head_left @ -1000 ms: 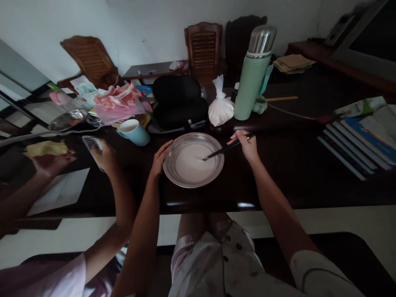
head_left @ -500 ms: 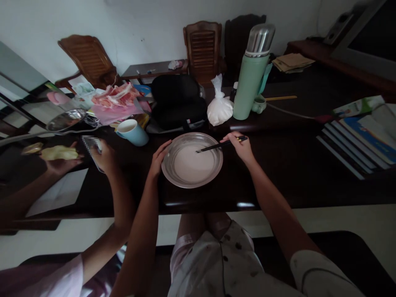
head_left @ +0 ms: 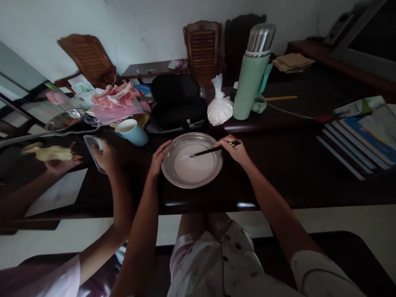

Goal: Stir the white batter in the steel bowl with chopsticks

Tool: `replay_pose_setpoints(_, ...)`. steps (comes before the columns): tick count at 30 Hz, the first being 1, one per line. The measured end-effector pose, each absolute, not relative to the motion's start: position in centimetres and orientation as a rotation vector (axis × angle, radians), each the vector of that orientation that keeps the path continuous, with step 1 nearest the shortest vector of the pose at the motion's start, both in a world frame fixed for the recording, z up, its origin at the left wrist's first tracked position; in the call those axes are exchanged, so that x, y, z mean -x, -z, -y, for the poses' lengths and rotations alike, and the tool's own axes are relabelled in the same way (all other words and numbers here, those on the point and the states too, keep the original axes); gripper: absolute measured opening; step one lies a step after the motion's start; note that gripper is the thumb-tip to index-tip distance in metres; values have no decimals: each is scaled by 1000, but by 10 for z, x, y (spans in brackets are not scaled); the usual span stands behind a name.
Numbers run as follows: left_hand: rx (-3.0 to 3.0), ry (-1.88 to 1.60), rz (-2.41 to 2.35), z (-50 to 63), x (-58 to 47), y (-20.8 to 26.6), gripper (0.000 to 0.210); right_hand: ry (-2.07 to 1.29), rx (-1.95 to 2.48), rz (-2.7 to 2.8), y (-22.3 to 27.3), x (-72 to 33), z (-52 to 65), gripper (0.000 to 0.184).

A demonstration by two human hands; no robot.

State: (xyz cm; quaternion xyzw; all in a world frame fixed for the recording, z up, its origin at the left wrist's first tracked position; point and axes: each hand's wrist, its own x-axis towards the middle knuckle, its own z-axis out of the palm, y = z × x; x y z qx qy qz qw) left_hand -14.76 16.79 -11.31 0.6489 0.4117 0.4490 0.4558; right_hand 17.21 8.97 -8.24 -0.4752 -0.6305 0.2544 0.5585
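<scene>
A round metal bowl [head_left: 167,168] stands on the dark table, holding a pale, milky liquid [head_left: 198,167]. My left hand [head_left: 157,162] grips the bowl's left side, fingers along the rim and the thumb out of sight. In my right hand [head_left: 236,151] is a pair of dark chopsticks [head_left: 208,151], slanting over the right rim with their tips in the liquid. Behind the bowl sits a knotted clear bag of white powder [head_left: 220,110], and beside it stands a tall green thermos [head_left: 251,84].
At left, a co-worker's hands hold a phone [head_left: 94,150] and a yellowish item [head_left: 55,153]. A light blue mug [head_left: 133,132], a black bag [head_left: 176,101] and a steel bowl [head_left: 66,119] line the back. Stacked books [head_left: 360,144] lie at right.
My right hand has moved slightly left and down, carrying the chopstick tips leftward through the liquid. My left hand and the bowl stay put. The co-worker's yellowish item has shifted slightly left.
</scene>
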Motion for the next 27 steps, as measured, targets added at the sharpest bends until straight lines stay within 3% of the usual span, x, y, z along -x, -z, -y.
replay_pose_setpoints(6, -1648, -1109, -1042, -167, 147, 111, 59, -671, 1135, 1184, 81, -193, -93, 43)
replay_pose_setpoints(11, -1632, -1108, -1033, -167, 148, 111, 57, -813, 1094, 1391, 79, -177, -88, 45)
replay_pose_setpoints(16, -1626, -1111, -1027, -168, 148, 112, 58, -633, 1094, 1601, 82, -165, -88, 40)
replay_pose_setpoints(20, -1613, -1099, -1033, -167, 147, 111, 59, -532, 1167, 1398, 83, -179, -91, 35)
replay_pose_setpoints(27, -1613, -1116, -1014, -168, 148, 113, 57, -784, 1078, 1279, 79, -184, -89, 42)
